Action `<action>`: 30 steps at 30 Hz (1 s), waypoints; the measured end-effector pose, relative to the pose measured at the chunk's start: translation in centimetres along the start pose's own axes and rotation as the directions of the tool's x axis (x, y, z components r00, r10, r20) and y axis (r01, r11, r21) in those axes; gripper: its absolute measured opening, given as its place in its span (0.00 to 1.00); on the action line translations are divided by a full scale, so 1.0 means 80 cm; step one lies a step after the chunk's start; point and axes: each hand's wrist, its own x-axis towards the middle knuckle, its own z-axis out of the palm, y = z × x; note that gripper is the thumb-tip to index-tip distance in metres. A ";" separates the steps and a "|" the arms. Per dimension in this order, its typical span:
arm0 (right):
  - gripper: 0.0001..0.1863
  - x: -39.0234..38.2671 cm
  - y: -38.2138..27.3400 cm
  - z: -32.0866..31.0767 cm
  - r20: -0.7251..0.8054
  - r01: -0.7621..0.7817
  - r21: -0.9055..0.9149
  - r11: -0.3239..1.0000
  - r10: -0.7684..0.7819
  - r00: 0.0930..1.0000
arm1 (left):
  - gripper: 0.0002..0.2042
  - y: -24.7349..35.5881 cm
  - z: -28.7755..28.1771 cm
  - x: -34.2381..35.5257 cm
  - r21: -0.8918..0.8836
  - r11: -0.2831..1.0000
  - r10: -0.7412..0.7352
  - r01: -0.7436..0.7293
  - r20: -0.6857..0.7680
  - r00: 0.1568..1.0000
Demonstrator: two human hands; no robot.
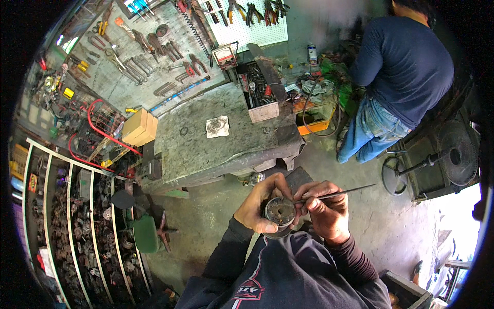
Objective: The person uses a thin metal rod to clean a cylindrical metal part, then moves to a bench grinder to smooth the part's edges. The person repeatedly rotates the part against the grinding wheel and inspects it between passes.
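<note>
Close to my chest, my left hand (258, 205) is wrapped round a cylindrical metal part (280, 212). Its dark round end face, with a small hole in the middle, is turned up. My right hand (326, 208) pinches a thin dark metal rod (355, 189), perhaps a slim file. One end of the rod sticks out to the right. The other end lies at the part's right rim, where fingers of both hands meet and hide the contact.
Ahead stands a grimy workbench (206, 157) with a stained cloth (217, 126), a toolbox (263, 110) and a cardboard box (140, 127). Shelves of parts (85, 226) and a green stool (146, 234) are on the left. Another person (406, 67) and a fan (455, 156) are on the right.
</note>
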 end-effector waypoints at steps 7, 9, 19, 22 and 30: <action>0.10 0.003 -0.007 0.000 0.179 0.148 -0.206 0.967 -0.112 0.978 | 0.36 0.004 0.001 -0.001 0.055 0.997 -0.049 0.051 -0.039 0.998; 0.10 0.003 -0.015 0.003 0.206 0.159 -0.277 0.948 -0.103 0.973 | 0.37 0.001 0.004 -0.001 -0.010 0.998 -0.066 0.066 -0.041 0.997; 0.20 0.008 -0.031 0.001 0.520 0.592 -0.650 0.477 -0.289 0.804 | 0.36 -0.006 -0.002 -0.002 -0.104 0.989 -0.094 0.101 0.074 0.993; 0.20 0.004 -0.028 0.006 0.534 0.624 -0.653 0.429 -0.324 0.781 | 0.36 -0.011 -0.004 -0.002 -0.120 0.988 -0.087 0.095 0.068 0.994; 0.22 0.006 -0.045 0.008 0.575 0.658 -0.667 0.349 -0.321 0.753 | 0.41 -0.011 0.007 -0.006 -0.126 0.978 -0.160 0.164 0.043 0.986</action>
